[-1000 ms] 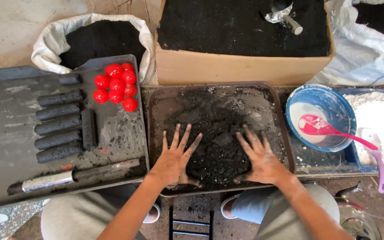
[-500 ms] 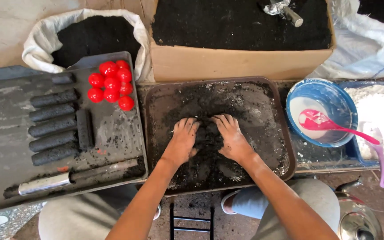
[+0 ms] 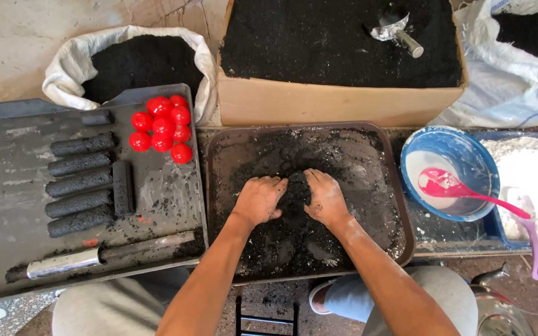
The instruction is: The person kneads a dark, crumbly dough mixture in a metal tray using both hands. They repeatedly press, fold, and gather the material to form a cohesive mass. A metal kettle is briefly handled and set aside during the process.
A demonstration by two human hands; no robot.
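Note:
Both my hands rest in a brown tray [image 3: 403, 205] of black powder mixed with white specks. My left hand [image 3: 259, 199] and my right hand [image 3: 325, 196] are cupped side by side, fingers curled around a heap of black mix [image 3: 292, 198] in the tray's middle. Dark powder coats my fingers and forearms.
On the left, a grey board [image 3: 7, 155] carries several black rolled sticks [image 3: 81, 185], several red balls [image 3: 163, 127] and a metal tube [image 3: 63, 264]. A cardboard box [image 3: 337, 102] and white sack [image 3: 129, 65] of black powder stand behind. To the right are a blue bowl [image 3: 453, 146] with pink ladle [image 3: 468, 193] and white powder [image 3: 530, 174].
My hands went from flat and spread apart on the mix to drawn together in the middle, fingers curling around a gathered heap.

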